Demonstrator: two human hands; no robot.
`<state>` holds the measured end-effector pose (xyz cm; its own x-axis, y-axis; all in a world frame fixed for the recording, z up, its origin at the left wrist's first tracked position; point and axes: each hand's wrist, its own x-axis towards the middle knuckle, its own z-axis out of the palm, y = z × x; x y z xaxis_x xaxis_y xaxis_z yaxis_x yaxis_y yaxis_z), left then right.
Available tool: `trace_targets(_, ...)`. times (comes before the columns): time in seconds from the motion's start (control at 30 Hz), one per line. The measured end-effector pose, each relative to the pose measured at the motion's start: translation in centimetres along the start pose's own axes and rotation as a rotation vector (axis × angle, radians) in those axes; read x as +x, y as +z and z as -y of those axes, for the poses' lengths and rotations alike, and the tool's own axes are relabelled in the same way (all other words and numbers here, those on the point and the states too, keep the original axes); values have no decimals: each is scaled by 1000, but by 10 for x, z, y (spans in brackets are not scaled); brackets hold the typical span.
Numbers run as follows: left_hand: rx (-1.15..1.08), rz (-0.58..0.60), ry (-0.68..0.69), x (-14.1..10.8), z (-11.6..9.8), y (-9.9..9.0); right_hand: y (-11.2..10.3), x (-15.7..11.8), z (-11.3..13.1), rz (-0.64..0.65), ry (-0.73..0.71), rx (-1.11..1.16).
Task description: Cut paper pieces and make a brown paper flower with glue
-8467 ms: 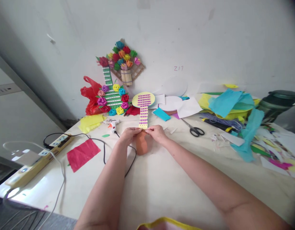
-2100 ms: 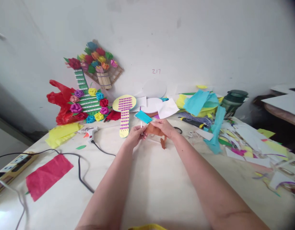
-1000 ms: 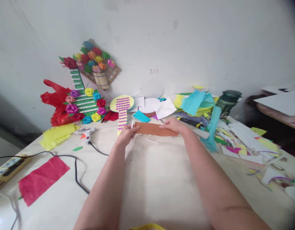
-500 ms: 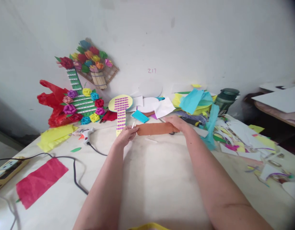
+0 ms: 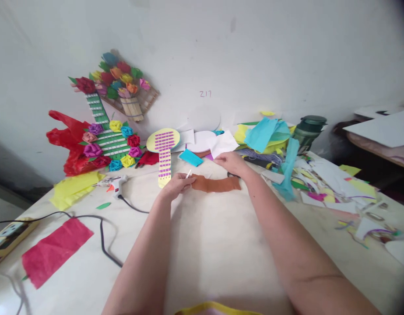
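Note:
My left hand [image 5: 179,184] pinches the left end of a brown paper strip [image 5: 218,184], with a thin white stick [image 5: 188,173] also poking up between its fingers. The strip stretches to the right, slightly wavy, over the table. My right hand [image 5: 230,162] is above the strip, apart from its right end, near a white paper piece [image 5: 223,143] and a purple paper. Its fingertips are close together, and whether they hold anything is too small to tell. A folded blue paper [image 5: 191,158] lies between and beyond the hands.
A yellow paper guitar shape [image 5: 165,151] stands left of centre. A glue gun [image 5: 118,186], its cable and a red paper sheet [image 5: 57,251] lie left. Paper scraps [image 5: 329,183] and a green bottle [image 5: 309,133] are right. A flower-decorated green guitar [image 5: 114,142] leans on the wall.
My right hand has let go of the brown strip's right end and moved left and up towards the white paper. The strip has dropped a little and become wavy. The view has shifted slightly.

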<state>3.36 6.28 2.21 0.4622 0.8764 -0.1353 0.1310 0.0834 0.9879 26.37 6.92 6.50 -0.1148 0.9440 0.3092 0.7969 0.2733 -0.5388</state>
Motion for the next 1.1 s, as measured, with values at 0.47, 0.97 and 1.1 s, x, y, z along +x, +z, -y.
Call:
trace_targets(0.47, 337, -111, 12, -5, -15, 16, 33, -16, 51, 202, -388, -22)
trace_targets(0.97, 173, -63, 73, -3, -8, 7, 36, -3, 9, 241, 5, 680)
trace_targets(1.1, 66, -58, 102, -3, -3, 4, 37, -10, 7, 347, 54, 724)
